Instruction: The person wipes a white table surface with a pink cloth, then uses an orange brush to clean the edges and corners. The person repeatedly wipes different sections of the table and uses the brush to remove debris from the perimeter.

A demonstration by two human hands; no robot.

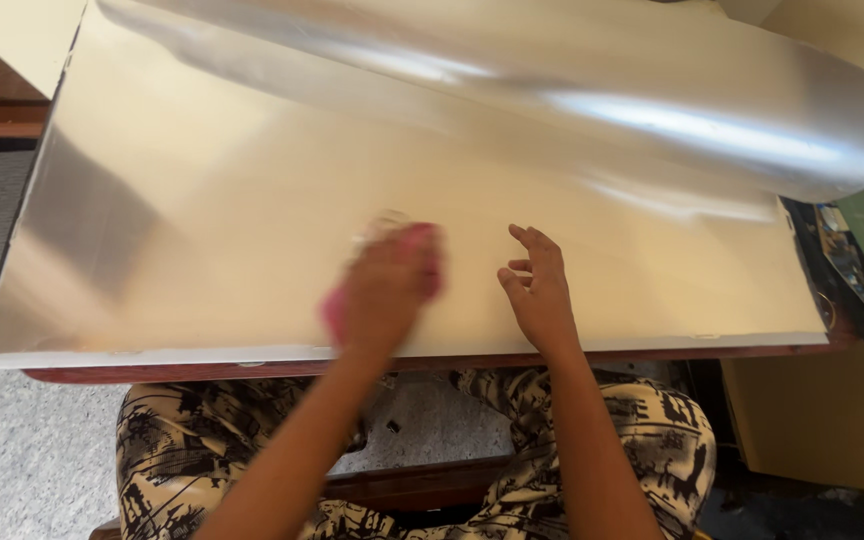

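A large shiny silver sheet [202, 220] lies flat across a table, its far part curling up into a roll [652, 110] at the top right. My left hand [384, 290] presses a pink cloth [332, 312] onto the sheet near the front edge; the hand is blurred. My right hand [537, 290] rests just to the right of it, fingers spread and touching the sheet, holding nothing.
The table's dark red-brown front edge [152, 372] runs below the sheet. Small items lie on a dark strip [842, 260] at the right. A tan board [812, 420] stands at lower right. My patterned trousers [652, 430] and grey floor [22, 450] show below.
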